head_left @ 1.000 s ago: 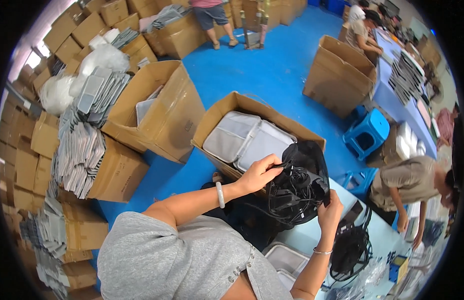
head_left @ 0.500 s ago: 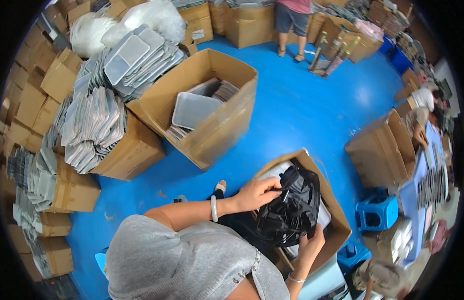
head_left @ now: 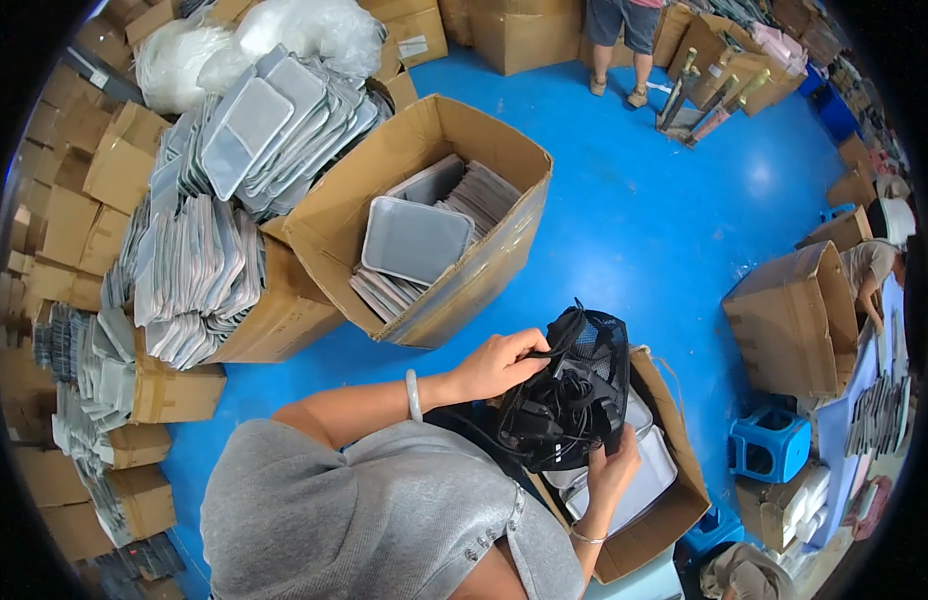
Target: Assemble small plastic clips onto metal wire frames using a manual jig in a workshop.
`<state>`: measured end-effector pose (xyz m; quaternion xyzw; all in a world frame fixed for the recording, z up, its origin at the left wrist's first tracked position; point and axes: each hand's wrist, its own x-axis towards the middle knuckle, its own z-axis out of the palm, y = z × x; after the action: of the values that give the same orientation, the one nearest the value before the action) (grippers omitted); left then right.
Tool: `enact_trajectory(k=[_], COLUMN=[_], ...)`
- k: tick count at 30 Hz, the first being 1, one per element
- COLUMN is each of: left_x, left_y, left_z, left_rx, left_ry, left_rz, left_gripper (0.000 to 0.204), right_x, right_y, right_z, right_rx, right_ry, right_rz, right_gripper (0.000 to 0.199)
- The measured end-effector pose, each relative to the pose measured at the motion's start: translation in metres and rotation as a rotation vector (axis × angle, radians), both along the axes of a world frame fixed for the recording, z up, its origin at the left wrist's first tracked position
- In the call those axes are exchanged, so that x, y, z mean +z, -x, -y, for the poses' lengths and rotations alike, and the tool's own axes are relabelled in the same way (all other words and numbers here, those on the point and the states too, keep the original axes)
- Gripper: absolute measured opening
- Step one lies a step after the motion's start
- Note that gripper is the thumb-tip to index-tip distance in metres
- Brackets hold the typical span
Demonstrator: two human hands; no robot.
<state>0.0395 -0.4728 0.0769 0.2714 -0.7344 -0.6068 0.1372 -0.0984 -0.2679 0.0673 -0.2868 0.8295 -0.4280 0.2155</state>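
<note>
I hold a black mesh pouch [head_left: 574, 395] stuffed with dark cables between both hands, above an open cardboard box [head_left: 674, 500]. My left hand [head_left: 499, 362], with a pale bangle on the wrist, grips the pouch's top edge and its black cord. My right hand [head_left: 612, 465] clasps the pouch from below, fingers wrapped on its lower side. Grey flat cases [head_left: 639, 485] lie inside the box under the pouch. My grey-sleeved shoulder fills the lower middle of the view.
A large open carton [head_left: 439, 225] of grey flat cases stands ahead. Stacks of grey cases [head_left: 224, 200] and cartons line the left. A blue stool [head_left: 769, 448] and another carton [head_left: 794, 320] stand at right. One person stands far off, another crouches at right.
The view has swung left, so the big carton of grey cases now sits ahead. Both hands keep hold of the mesh pouch, which now appears right of centre over the box.
</note>
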Motion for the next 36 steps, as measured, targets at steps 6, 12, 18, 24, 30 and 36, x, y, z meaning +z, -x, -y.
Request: enact_trajectory(k=[6,12,18,24,30,36], left_x=[0.0,0.001,0.0,0.001,0.001,-0.015], left_y=[0.019,0.045,0.067,0.11,0.144,0.158], left_z=[0.018,0.063,0.105,0.114,0.118,0.112], left_rx=[0.001,-0.094,-0.219,-0.338,-0.471,-0.478], left_ry=[-0.045,-0.103,-0.175,-0.131,-0.065,-0.294], left_rz=[-0.045,-0.221,-0.175,-0.127,-0.094,-0.057], left_gripper=[0.015,0.012,0.013,0.012,0.014,0.006], right_x=[0.004,0.016,0.024,0.018,-0.006,0.01], right_y=[0.018,0.019,0.011,0.021,0.039,0.043], right_z=[0.011,0.045,0.071,0.073,0.078,0.074], right_rx=[-0.005,-0.147,-0.285,-0.432,-0.544,-0.573], right_ry=[0.013,0.043,-0.025,-0.089,0.02,-0.133], right_rz=[-0.009,-0.035,-0.001,-0.034,-0.054,-0.035], right_gripper=[0.023,0.022,0.021,0.02,0.018,0.026])
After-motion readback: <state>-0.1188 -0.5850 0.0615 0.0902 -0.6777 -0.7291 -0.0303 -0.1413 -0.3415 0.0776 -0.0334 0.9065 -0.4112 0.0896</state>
